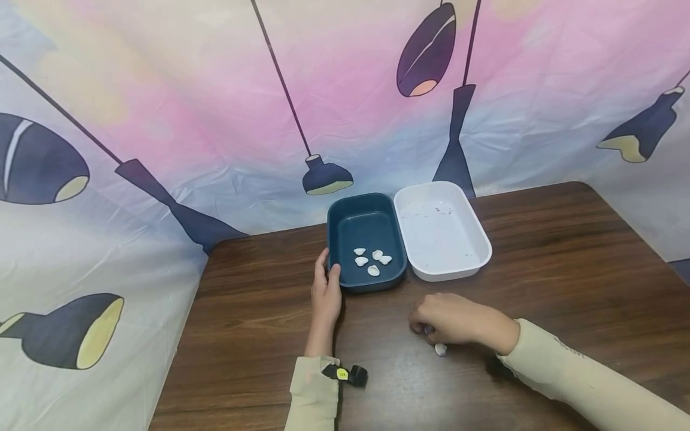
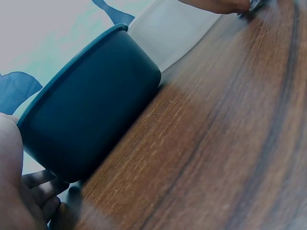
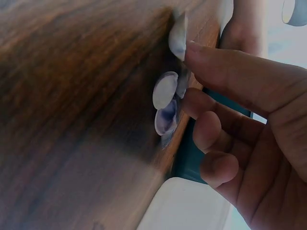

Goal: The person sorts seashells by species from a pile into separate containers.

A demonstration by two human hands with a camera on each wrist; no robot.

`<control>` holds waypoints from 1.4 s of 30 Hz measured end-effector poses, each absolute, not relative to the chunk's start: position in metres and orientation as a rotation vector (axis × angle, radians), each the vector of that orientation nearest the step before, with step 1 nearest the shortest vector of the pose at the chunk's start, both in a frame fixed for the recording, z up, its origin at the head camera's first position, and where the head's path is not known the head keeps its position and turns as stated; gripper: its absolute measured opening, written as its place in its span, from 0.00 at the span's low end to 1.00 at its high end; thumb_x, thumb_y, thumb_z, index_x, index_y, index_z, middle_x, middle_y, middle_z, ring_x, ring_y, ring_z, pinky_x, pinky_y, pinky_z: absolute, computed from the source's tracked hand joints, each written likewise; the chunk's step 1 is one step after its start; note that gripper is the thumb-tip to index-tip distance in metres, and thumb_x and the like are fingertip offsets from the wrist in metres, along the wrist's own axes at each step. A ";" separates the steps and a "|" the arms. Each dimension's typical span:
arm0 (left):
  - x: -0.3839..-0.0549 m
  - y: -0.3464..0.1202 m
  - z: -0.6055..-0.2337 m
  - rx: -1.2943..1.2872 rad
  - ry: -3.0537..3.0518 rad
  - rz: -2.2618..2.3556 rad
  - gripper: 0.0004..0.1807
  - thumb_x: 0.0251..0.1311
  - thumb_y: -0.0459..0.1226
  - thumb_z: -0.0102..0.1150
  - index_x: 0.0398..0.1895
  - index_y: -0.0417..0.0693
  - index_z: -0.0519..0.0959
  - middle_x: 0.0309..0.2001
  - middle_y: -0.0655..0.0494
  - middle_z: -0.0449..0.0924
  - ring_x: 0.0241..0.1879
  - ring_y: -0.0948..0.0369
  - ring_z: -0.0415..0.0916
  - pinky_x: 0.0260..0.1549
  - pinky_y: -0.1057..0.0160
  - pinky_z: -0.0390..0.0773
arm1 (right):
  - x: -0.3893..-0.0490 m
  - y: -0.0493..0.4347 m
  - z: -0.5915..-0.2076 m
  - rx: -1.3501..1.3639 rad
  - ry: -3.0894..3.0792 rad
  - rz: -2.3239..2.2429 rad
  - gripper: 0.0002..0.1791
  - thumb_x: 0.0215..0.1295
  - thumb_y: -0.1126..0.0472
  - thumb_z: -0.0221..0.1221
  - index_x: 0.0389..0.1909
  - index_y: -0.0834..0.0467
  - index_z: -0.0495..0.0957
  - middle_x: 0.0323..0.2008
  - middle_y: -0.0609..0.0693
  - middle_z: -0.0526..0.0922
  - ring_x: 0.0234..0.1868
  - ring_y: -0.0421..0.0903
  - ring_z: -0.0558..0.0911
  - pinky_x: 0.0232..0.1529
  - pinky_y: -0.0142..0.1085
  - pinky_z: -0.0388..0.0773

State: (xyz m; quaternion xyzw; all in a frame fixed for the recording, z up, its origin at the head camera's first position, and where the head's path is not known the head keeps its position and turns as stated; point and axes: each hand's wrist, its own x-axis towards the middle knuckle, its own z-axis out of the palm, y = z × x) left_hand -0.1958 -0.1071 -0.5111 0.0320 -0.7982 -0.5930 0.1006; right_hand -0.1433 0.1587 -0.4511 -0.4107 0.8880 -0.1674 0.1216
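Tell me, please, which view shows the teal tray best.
The head view, with nearly the whole teal tray and its inside visible. The left wrist view shows only its outside from low down; the right wrist view, just parts behind the right hand.

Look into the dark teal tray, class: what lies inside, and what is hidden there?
The dark teal tray holds five white shells, gathered toward its near end. The tray's floor directly beneath them is covered, so it cannot be seen.
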 end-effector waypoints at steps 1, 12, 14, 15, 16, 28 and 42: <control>-0.196 -0.107 -0.511 0.093 -2.360 -1.752 0.28 0.83 0.45 0.45 0.82 0.57 0.61 0.80 0.49 0.63 0.78 0.48 0.60 0.75 0.39 0.59 | -0.143 0.159 -0.451 -1.200 2.594 -0.494 0.17 0.46 0.72 0.71 0.22 0.47 0.77 0.22 0.37 0.73 0.24 0.34 0.68 0.25 0.32 0.69; -0.196 -0.107 -0.512 0.087 -2.361 -1.743 0.28 0.83 0.44 0.45 0.82 0.57 0.62 0.79 0.50 0.63 0.78 0.49 0.60 0.75 0.41 0.59 | -0.143 0.160 -0.452 -1.211 2.576 -0.539 0.16 0.48 0.73 0.70 0.23 0.47 0.78 0.22 0.35 0.72 0.25 0.34 0.70 0.26 0.32 0.70; -0.195 -0.107 -0.511 0.091 -2.358 -1.748 0.28 0.83 0.44 0.45 0.82 0.57 0.62 0.79 0.49 0.64 0.78 0.49 0.60 0.75 0.41 0.59 | -0.144 0.161 -0.450 -1.215 2.562 -0.554 0.16 0.49 0.73 0.69 0.24 0.48 0.80 0.22 0.35 0.73 0.25 0.34 0.71 0.26 0.32 0.71; -0.195 -0.108 -0.511 0.090 -2.356 -1.749 0.28 0.83 0.44 0.45 0.82 0.56 0.62 0.79 0.49 0.64 0.78 0.49 0.60 0.75 0.41 0.59 | -0.145 0.161 -0.449 -1.215 2.554 -0.565 0.15 0.50 0.73 0.69 0.25 0.48 0.81 0.23 0.35 0.74 0.26 0.33 0.71 0.27 0.32 0.72; -0.195 -0.108 -0.511 0.088 -2.354 -1.749 0.28 0.83 0.44 0.46 0.82 0.55 0.62 0.79 0.48 0.64 0.78 0.48 0.60 0.75 0.40 0.59 | -0.146 0.161 -0.448 -1.216 2.545 -0.580 0.14 0.51 0.73 0.69 0.26 0.49 0.82 0.24 0.35 0.75 0.27 0.33 0.72 0.28 0.32 0.74; -0.196 -0.107 -0.512 0.084 -2.350 -1.762 0.28 0.83 0.45 0.45 0.82 0.56 0.62 0.80 0.49 0.63 0.79 0.48 0.59 0.75 0.39 0.57 | -0.171 0.173 -0.409 -1.304 2.543 -0.663 0.10 0.58 0.72 0.66 0.34 0.54 0.86 0.31 0.40 0.78 0.34 0.38 0.76 0.38 0.34 0.78; -0.196 -0.108 -0.513 0.077 -2.350 -1.767 0.28 0.83 0.45 0.46 0.82 0.55 0.61 0.80 0.48 0.63 0.79 0.47 0.60 0.75 0.38 0.58 | -0.205 0.180 -0.385 -1.377 2.593 -0.666 0.11 0.57 0.74 0.65 0.34 0.56 0.88 0.32 0.44 0.82 0.34 0.39 0.78 0.39 0.37 0.80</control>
